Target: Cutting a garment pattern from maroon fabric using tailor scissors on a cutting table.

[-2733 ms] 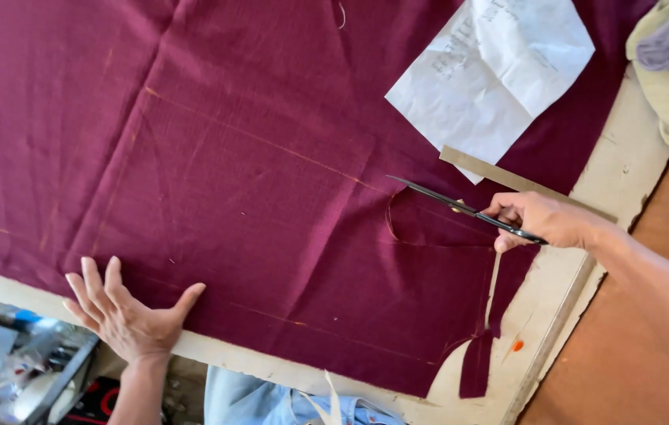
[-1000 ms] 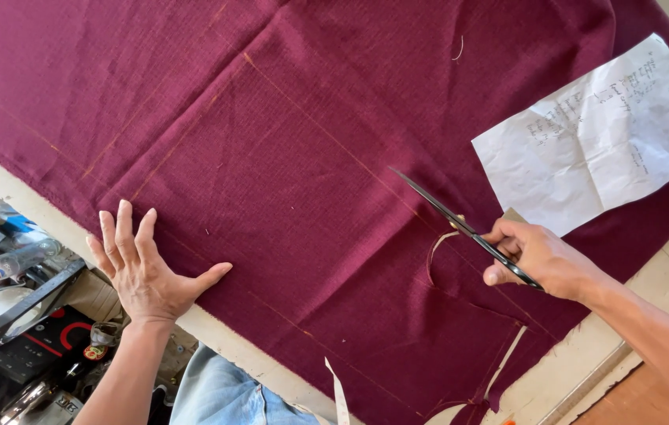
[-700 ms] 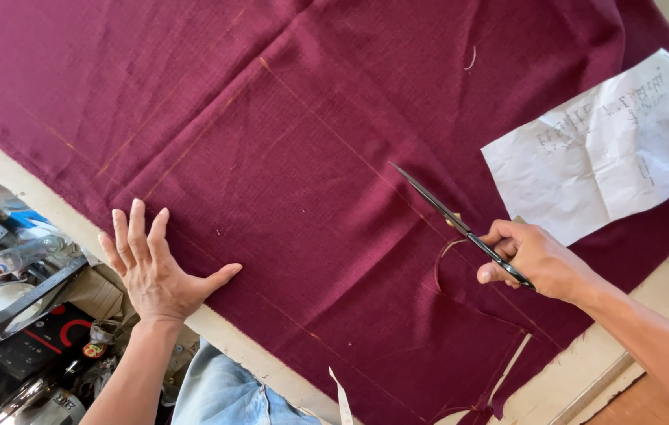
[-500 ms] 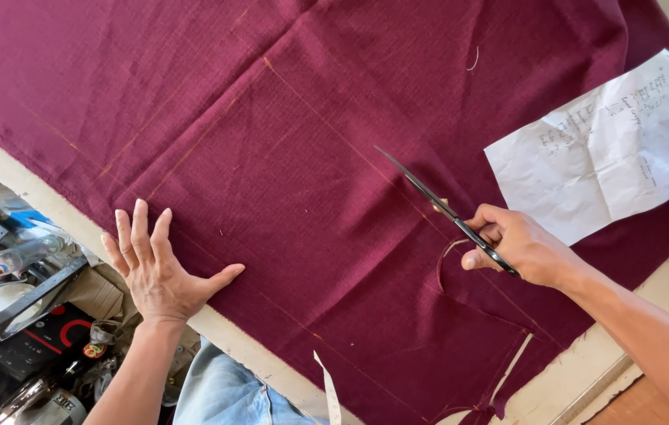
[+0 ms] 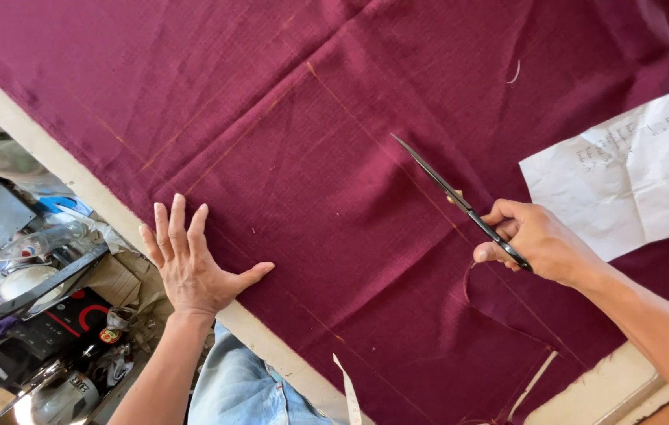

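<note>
One white paper sheet (image 5: 633, 169) beside scissors (image 5: 460, 205)

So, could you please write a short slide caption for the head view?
Right hand holds scissors over maroon cloth; left hand lies flat on its edge, white paper nearby.

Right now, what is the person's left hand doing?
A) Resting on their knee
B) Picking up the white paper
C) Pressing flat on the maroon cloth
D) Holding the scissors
C: the left hand lies palm down, spread on the maroon cloth near the table's edge, while the right hand holds the scissors.
</note>
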